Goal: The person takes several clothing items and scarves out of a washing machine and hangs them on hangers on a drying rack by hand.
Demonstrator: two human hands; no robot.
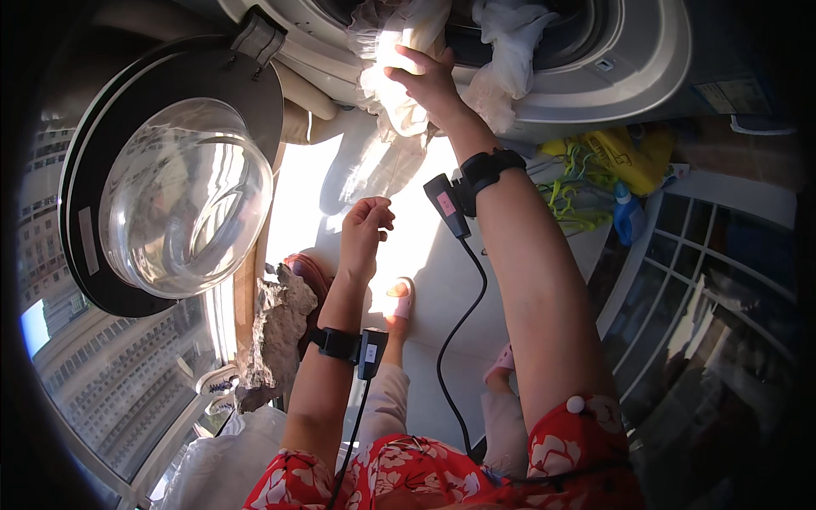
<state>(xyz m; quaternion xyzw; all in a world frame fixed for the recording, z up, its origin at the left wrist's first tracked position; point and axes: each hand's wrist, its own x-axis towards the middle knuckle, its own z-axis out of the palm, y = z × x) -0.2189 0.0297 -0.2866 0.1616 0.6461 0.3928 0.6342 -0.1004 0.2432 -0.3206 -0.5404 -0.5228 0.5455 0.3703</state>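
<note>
Sheer white fabric (pixel 408 105) spills over the lower rim of a front-loading washing machine (pixel 574 99), with a second white bunch (pixel 513 48) beside it. Against the sunlit fabric, my right hand (pixel 424 80) has its thumb and fingers spread; whether they touch the cloth is hard to tell. Lower down, my left hand (pixel 368 229) hovers over the floor with curled fingers and nothing visible in them. The machine's round glass door (pixel 185 197) hangs wide to the left. The drum's inside is mostly hidden by fabric and shadow.
Green hangers (pixel 567 197), a yellow bag (pixel 628 156) and a blue bottle (pixel 628 213) lie to the right, near a paned door (pixel 676 255). At left are a rough rock-like piece (pixel 277 331), sneakers (pixel 220 380) and windows. Cables run from both wrist straps.
</note>
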